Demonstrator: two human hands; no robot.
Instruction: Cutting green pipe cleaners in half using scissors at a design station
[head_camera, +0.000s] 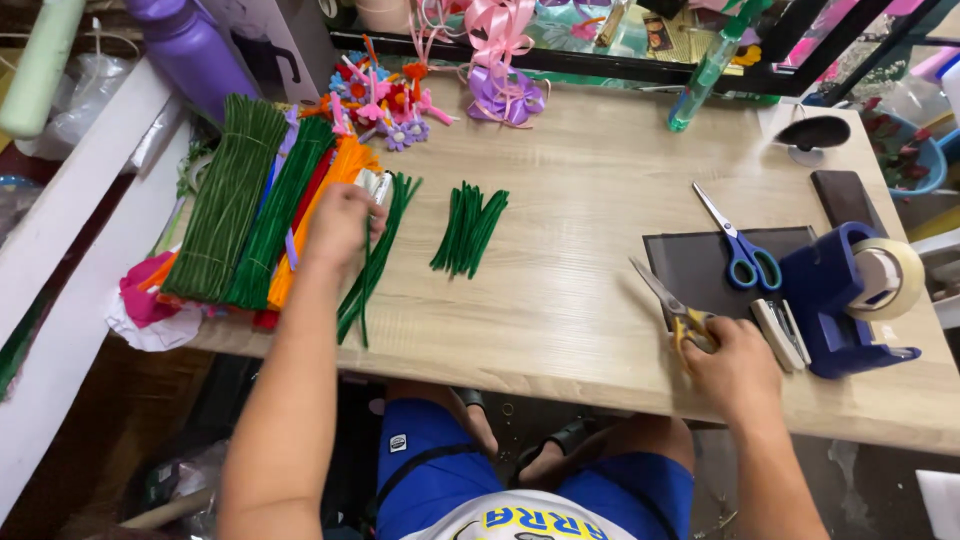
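My left hand (340, 222) rests on a loose bunch of long green pipe cleaners (372, 262) at the left of the wooden table (590, 180), fingers closed around some of them. My right hand (735, 368) grips the yellow handles of a pair of scissors (668, 300), blades pointing up and left over the table. A small pile of short cut green pipe cleaner pieces (470, 228) lies between my hands.
Bundles of green, orange and other coloured pipe cleaners (250, 205) lie at the left edge. Blue-handled scissors (738, 245) sit on a dark mat (690, 270). A blue tape dispenser (850, 295), a stapler (782, 333), pipe-cleaner flowers (385, 100) and a purple ribbon bow (505, 92) stand around.
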